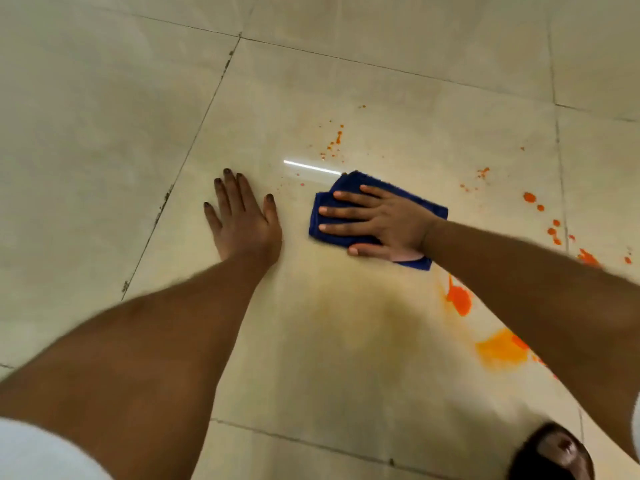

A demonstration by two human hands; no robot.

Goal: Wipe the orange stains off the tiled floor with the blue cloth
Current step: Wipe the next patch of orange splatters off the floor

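The folded blue cloth lies on the beige tiled floor at mid-frame. My right hand presses flat on it with straight fingers pointing left. My left hand rests flat on the bare tile just left of the cloth, fingers spread. Orange stains show in several places: small specks beyond the cloth, drops at the right, a bright blot and a smeared patch under my right forearm. A faint yellowish smear lies on the tile below the cloth.
Dark grout lines cross the floor left of my left hand and along the far side. A dark foot or shoe shows at the bottom right corner. A white sleeve fills the bottom left.
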